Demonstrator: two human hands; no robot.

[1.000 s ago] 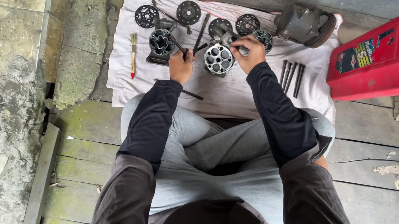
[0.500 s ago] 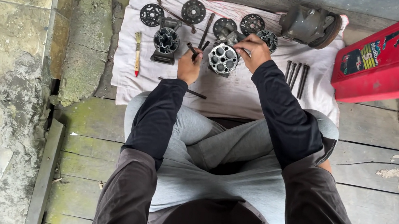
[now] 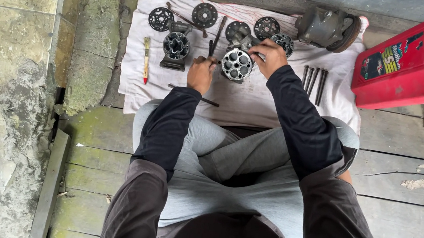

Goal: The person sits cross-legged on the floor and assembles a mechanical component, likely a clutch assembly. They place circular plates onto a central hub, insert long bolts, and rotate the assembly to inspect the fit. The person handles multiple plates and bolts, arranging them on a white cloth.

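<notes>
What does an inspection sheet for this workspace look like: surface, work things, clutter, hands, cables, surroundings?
Surface: white cloth spread on weathered wooden planks.
Work things: metal cylinder block with round bores between the hands; thin dark tool at the left hand.
Clutter: second cylinder block, round perforated plates, grey housing, row of long bolts, small brush, thin rod on the cloth.
Hands: left hand grips the thin tool; right hand rests on the block's upper right edge.
Cables: nothing seen.
Surroundings: red plastic canister at right; mossy stone and concrete at left.
</notes>
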